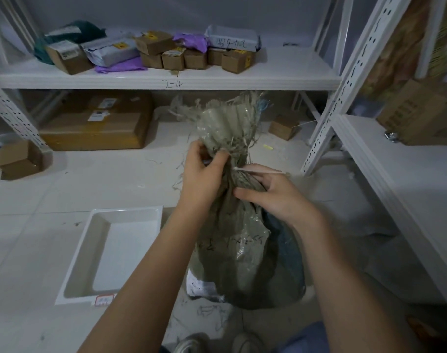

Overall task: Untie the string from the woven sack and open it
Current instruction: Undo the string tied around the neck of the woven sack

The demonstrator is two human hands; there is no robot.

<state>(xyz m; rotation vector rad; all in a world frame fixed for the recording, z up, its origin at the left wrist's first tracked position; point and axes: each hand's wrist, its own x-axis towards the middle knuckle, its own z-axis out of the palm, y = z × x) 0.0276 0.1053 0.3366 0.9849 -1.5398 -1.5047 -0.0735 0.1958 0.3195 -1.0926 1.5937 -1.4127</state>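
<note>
Both of my hands are on the woven sack (pixel 239 253), which stands upright on the tiled floor (pixel 64 194) just in front of my shoes (pixel 192 343). My left hand (pixel 202 171) has its grip pinched at the bunched neck, fingertips pressed into the gathered fabric right at the tie. My right hand (pixel 273 192) has its grip clenched around the neck just below the tie, thumb across the front of the cloth. The string (pixel 258 170) is wound around the neck and one pale end sticks out to the right — stiff and nearly level, above my right knuckles. Above the tie the sack's frayed mouth fans upward, loose threads splaying out. A white tray (pixel 130 215) lies flat on the floor to the left of the sack, near my left forearm. Behind it all stands a white shelf (pixel 166 81) marked "2-4" — small cardboard boxes (pixel 172 59) and purple parcels crowd its top.
</note>
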